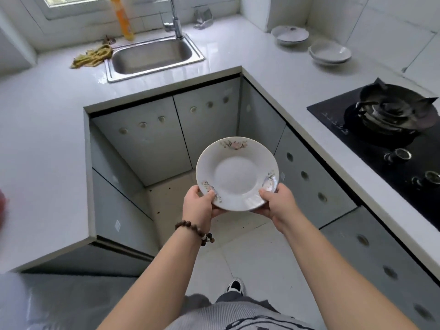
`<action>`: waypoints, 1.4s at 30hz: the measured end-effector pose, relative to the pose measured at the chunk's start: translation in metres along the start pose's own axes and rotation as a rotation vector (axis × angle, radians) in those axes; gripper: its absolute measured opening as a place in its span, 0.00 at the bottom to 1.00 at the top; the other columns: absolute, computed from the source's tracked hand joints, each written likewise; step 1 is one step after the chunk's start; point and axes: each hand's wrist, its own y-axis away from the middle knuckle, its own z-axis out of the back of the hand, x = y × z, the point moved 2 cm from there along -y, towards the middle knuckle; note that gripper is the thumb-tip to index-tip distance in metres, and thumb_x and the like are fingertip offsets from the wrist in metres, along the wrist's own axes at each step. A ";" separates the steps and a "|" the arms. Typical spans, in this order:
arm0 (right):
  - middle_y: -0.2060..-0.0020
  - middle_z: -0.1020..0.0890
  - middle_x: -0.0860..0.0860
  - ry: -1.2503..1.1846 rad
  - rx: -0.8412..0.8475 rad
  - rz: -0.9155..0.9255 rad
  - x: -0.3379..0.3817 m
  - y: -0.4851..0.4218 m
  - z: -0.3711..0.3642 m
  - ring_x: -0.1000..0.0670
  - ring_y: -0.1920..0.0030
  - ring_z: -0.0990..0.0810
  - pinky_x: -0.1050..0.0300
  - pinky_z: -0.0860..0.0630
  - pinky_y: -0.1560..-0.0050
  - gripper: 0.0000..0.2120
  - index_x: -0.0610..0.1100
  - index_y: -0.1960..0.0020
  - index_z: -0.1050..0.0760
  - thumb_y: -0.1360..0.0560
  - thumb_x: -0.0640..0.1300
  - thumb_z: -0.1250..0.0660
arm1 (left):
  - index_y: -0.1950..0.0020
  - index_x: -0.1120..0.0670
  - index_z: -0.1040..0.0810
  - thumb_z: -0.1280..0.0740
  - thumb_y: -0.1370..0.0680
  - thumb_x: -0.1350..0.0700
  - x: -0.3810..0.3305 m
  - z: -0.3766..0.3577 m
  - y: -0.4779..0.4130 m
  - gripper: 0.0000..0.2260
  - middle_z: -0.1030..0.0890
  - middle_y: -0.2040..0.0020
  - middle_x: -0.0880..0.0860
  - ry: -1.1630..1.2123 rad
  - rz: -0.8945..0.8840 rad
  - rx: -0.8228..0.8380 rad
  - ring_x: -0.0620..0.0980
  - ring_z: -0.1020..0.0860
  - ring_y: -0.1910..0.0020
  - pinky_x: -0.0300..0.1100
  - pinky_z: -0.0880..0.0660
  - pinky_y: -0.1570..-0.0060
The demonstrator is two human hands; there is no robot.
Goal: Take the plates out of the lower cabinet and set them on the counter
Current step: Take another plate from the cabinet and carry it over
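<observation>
A white plate with flower prints (237, 173) is held level over the floor between the counters. My left hand (198, 206) grips its near left rim, thumb on top. My right hand (277, 202) grips its near right rim the same way. On the white counter (262, 58) at the back right stand a small stack of white plates (329, 53) and, further back, another stack with a dark mark on the top plate (289, 34). The lower cabinet doors (147, 139) in view are closed.
A steel sink (152, 57) with a tap sits at the back, a yellow cloth (94, 58) and an orange bottle (122, 19) beside it. A black gas hob (390, 125) lies on the right counter. White counter runs along the left.
</observation>
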 end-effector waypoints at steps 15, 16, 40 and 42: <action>0.42 0.21 0.39 -0.011 -0.106 -0.005 0.090 -0.179 -0.096 0.41 0.49 0.19 0.51 0.18 0.68 0.09 0.40 0.43 0.29 0.22 0.32 0.39 | 0.48 0.57 0.25 0.38 0.20 0.65 -0.112 -0.045 -0.211 0.05 0.18 0.50 0.57 -0.071 0.019 0.082 0.53 0.15 0.57 0.50 0.17 0.65; 0.42 0.21 0.39 -0.023 -0.123 -0.007 0.096 -0.194 -0.104 0.41 0.48 0.19 0.49 0.18 0.65 0.09 0.40 0.42 0.30 0.22 0.32 0.38 | 0.49 0.57 0.25 0.38 0.20 0.65 -0.122 -0.050 -0.229 0.05 0.17 0.51 0.56 -0.081 0.017 0.095 0.52 0.15 0.59 0.49 0.18 0.67; 0.43 0.19 0.43 -0.245 -0.344 0.008 0.233 -0.400 -0.127 0.40 0.45 0.19 0.45 0.17 0.59 0.17 0.43 0.36 0.28 0.23 0.33 0.37 | 0.43 0.60 0.25 0.38 0.21 0.66 -0.252 -0.223 -0.476 0.08 0.17 0.48 0.61 -0.291 0.121 0.485 0.58 0.15 0.57 0.49 0.18 0.65; 0.43 0.19 0.43 -0.215 -0.332 0.005 0.248 -0.421 -0.119 0.40 0.47 0.18 0.47 0.17 0.61 0.16 0.42 0.36 0.29 0.24 0.34 0.36 | 0.44 0.59 0.25 0.38 0.21 0.66 -0.261 -0.249 -0.496 0.08 0.18 0.47 0.60 -0.300 0.115 0.517 0.58 0.15 0.56 0.50 0.18 0.65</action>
